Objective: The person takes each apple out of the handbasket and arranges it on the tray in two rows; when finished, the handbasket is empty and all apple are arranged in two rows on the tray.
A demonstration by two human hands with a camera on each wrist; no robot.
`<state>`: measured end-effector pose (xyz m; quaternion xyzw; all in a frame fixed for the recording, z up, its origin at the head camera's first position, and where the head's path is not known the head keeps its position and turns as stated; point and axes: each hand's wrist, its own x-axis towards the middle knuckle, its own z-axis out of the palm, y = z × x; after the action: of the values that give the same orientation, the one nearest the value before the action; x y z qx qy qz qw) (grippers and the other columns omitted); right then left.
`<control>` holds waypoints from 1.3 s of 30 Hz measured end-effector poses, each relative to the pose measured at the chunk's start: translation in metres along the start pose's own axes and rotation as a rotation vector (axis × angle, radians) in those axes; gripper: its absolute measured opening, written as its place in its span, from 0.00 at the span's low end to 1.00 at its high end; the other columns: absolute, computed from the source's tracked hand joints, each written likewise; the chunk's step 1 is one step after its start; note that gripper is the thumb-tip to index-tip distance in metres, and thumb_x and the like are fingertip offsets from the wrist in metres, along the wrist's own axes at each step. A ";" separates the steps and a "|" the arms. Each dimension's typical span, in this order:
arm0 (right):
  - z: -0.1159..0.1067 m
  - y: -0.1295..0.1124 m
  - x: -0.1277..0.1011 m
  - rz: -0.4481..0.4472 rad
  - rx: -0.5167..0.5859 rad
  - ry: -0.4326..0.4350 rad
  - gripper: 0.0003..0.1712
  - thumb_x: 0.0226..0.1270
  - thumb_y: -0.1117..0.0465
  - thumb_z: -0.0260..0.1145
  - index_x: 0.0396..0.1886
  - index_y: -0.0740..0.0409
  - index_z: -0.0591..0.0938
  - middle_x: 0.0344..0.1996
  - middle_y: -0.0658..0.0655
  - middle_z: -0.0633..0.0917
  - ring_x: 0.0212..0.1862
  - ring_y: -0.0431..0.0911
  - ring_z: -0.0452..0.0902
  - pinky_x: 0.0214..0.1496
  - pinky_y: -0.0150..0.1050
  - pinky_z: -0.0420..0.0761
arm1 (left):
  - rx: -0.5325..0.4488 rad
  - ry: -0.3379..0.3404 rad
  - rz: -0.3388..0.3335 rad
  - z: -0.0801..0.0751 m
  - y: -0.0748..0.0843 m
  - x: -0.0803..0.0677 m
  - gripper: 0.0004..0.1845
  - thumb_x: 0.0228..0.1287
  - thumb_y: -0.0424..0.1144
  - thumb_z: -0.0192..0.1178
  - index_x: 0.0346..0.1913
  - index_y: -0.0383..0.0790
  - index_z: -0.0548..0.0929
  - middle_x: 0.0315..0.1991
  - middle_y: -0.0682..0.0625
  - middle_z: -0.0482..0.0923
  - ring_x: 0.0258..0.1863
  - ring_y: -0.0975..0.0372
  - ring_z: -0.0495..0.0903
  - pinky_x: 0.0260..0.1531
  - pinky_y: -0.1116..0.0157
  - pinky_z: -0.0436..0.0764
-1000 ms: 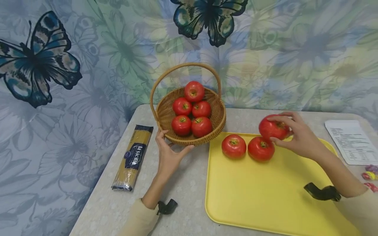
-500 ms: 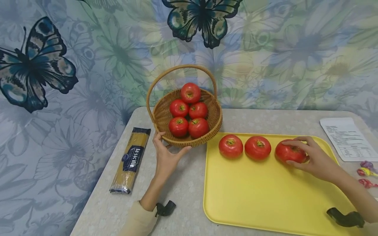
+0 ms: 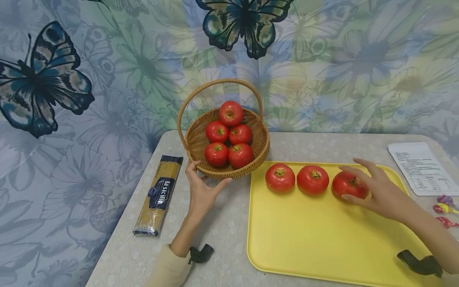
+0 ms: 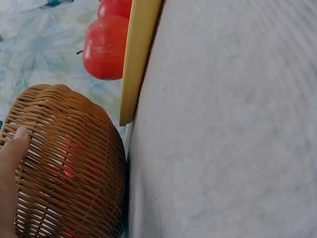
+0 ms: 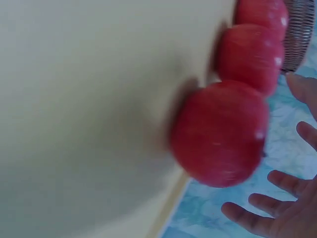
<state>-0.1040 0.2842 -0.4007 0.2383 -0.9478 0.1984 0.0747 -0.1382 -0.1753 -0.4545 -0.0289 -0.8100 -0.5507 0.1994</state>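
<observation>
My left hand [image 3: 204,193] grips the front rim of a wicker basket [image 3: 263,149] with a tall hoop handle, and the basket leans toward me. Several red apples [image 3: 241,155] lie inside it. In the left wrist view, the thumb [image 4: 17,146] presses on the woven wall. Three more apples stand in a row along the far edge of a yellow tray [image 3: 305,239]. Around the rightmost apple [image 3: 348,185], my right hand [image 3: 385,195] has its fingers spread. The right wrist view shows these fingers [image 5: 245,218] apart from that apple [image 5: 220,134].
A pack of spaghetti [image 3: 159,195] lies on the table left of my left arm. Right of the tray are a printed sheet [image 3: 423,167] and several wrapped candies [image 3: 444,209]. A patterned butterfly backdrop [image 3: 322,79] rises behind the table [image 3: 222,239].
My right hand has lowered an apple onto the tray's far right, beside the other two, and spread its fingers off it. My left hand still holds the basket tilted.
</observation>
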 end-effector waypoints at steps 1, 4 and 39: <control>-0.003 -0.002 0.005 -0.007 0.000 0.003 0.49 0.43 0.57 0.83 0.68 0.45 0.71 0.66 0.70 0.64 0.59 0.72 0.65 0.44 0.72 0.73 | 0.000 0.002 0.001 0.000 0.000 0.000 0.54 0.43 0.51 0.80 0.65 0.37 0.53 0.73 0.37 0.45 0.68 0.46 0.63 0.55 0.52 0.77; -0.011 -0.010 0.021 -0.047 0.015 0.014 0.49 0.43 0.60 0.82 0.68 0.44 0.71 0.69 0.68 0.63 0.62 0.71 0.62 0.46 0.72 0.72 | -0.001 0.007 0.004 -0.002 -0.001 0.000 0.54 0.43 0.51 0.80 0.65 0.38 0.53 0.73 0.37 0.45 0.69 0.46 0.62 0.55 0.52 0.77; 0.063 -0.118 0.309 -0.235 0.227 -0.191 0.36 0.65 0.54 0.70 0.71 0.48 0.68 0.76 0.68 0.47 0.76 0.63 0.48 0.71 0.60 0.63 | 0.012 -0.004 0.012 -0.001 0.000 0.001 0.51 0.42 0.49 0.80 0.61 0.38 0.55 0.75 0.39 0.41 0.72 0.49 0.57 0.53 0.53 0.79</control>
<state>-0.3206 0.0326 -0.3454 0.3718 -0.8878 0.2704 -0.0204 -0.1389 -0.1762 -0.4539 -0.0339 -0.8136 -0.5445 0.2011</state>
